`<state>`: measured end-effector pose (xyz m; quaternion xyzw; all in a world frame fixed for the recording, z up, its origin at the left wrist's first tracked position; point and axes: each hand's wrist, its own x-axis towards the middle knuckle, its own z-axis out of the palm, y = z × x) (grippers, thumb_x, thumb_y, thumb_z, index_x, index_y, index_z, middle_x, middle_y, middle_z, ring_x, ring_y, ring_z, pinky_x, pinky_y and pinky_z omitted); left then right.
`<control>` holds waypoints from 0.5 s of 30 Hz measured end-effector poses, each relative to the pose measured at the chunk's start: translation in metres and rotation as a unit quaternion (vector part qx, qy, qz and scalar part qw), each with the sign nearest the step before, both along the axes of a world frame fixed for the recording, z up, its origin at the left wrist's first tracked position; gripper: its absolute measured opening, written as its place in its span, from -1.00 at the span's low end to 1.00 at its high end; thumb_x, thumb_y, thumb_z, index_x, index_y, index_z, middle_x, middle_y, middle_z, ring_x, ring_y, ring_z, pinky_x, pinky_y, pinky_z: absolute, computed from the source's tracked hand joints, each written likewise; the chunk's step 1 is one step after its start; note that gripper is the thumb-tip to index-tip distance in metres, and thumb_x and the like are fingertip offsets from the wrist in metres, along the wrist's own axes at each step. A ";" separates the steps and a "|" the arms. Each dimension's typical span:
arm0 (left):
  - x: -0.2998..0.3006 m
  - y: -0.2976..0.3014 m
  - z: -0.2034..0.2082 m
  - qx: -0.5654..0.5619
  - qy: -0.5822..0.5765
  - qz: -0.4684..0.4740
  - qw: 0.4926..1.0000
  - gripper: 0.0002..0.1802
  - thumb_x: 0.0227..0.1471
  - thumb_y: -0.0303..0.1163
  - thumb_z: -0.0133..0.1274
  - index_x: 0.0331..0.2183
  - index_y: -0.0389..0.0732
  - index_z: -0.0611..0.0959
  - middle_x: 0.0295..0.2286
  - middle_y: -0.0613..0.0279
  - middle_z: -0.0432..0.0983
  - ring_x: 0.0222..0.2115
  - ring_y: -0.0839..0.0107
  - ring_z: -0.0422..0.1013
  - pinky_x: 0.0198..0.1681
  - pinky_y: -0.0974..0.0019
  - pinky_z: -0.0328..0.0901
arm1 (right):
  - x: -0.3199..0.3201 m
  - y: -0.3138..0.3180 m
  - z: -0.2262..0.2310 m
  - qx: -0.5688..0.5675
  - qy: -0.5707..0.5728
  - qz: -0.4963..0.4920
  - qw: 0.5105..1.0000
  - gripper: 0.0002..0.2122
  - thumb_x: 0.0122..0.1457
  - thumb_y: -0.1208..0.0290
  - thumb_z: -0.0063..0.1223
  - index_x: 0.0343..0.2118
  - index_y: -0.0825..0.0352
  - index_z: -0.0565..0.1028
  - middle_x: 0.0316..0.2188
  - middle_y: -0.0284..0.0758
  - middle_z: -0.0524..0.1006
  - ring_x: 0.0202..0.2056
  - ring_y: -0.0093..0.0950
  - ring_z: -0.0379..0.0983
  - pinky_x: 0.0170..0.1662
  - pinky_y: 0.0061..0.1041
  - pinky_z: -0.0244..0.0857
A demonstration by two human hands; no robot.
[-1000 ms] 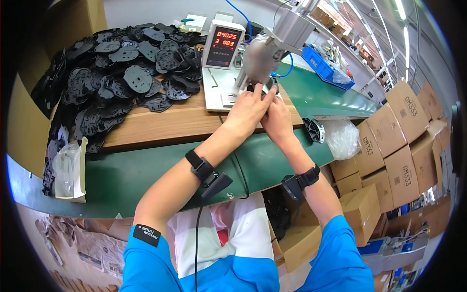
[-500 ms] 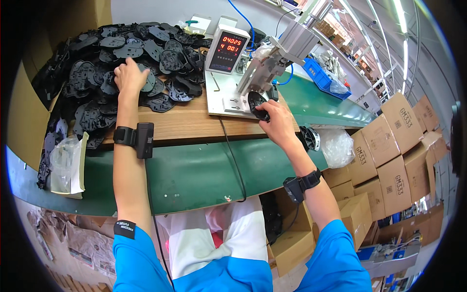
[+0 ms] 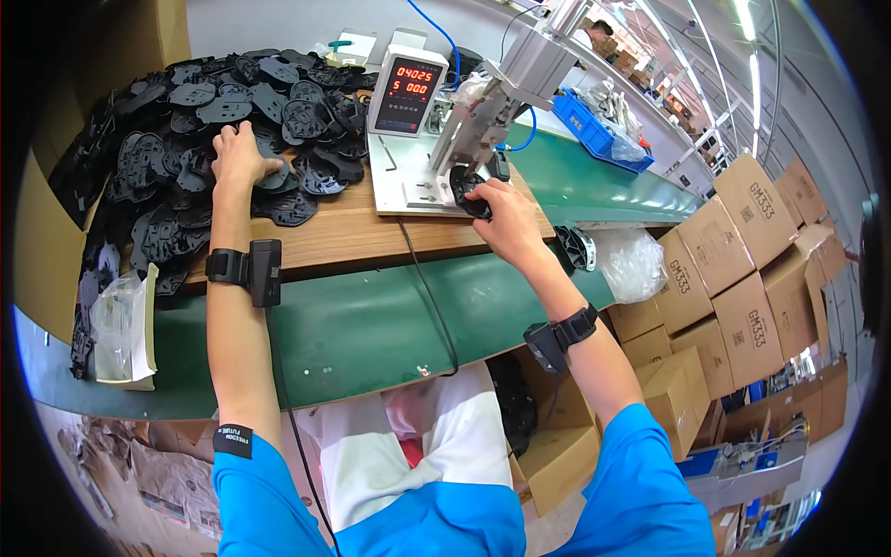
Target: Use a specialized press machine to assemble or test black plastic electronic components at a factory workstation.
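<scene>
My left hand (image 3: 239, 160) rests on a heap of black plastic shells (image 3: 148, 158), fingers spread and thumb stretched out. Its fingertips touch the shells near a flat oval one (image 3: 225, 109), and nothing is gripped. At the bench press (image 3: 483, 116), my right hand (image 3: 506, 215) has its fingers closed on the edge of a black plastic shell (image 3: 464, 190). That shell sits under the press head, at the right part of the silver base plate (image 3: 394, 190). Part of it is hidden by the press and my fingers.
A counter box with red digits (image 3: 406, 90) stands left of the press. A green conveyor belt (image 3: 353, 325) runs in front of the wooden board (image 3: 306, 243). Clear plastic bags (image 3: 631, 265) and stacked cartons (image 3: 733, 269) are at the right; a blue crate (image 3: 599, 135) lies behind.
The view has shifted slightly, and the digits on the counter box differ. My left hand has moved a little over the heap; my right hand stays on the shell at the press.
</scene>
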<state>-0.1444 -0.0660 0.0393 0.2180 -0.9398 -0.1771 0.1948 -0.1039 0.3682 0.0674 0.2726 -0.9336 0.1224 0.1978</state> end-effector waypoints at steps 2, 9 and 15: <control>-0.003 -0.001 -0.004 0.002 0.002 -0.020 1.000 0.01 -0.17 -0.35 0.58 0.28 -0.18 0.41 0.31 -0.09 0.20 0.33 -0.07 0.19 0.25 -0.06 0.39 | 0.000 0.000 0.000 -0.004 -0.002 0.005 1.000 -0.65 -0.07 0.60 0.29 -0.14 0.31 0.62 -0.20 -0.20 0.60 -0.04 -0.11 0.53 0.03 -0.15 0.43; -0.025 -0.032 -0.010 0.003 0.160 -0.043 0.986 -0.46 0.09 -0.63 0.12 0.15 -0.25 0.58 0.02 -0.25 0.56 0.09 -0.21 0.48 0.18 -0.04 0.40 | -0.005 -0.004 -0.004 -0.020 0.009 0.026 0.999 -0.67 -0.08 0.60 0.27 -0.16 0.31 0.61 -0.22 -0.20 0.59 -0.07 -0.10 0.53 0.00 -0.13 0.43; 0.014 0.014 0.061 0.074 0.199 -0.143 0.967 -0.40 0.00 -0.72 0.00 0.11 -0.18 0.62 -0.12 -0.15 0.66 -0.02 -0.12 0.56 0.10 0.01 0.41 | -0.004 0.003 -0.006 -0.015 0.016 0.018 1.000 -0.68 -0.07 0.60 0.27 -0.17 0.31 0.60 -0.22 -0.21 0.59 -0.07 -0.10 0.53 -0.01 -0.13 0.43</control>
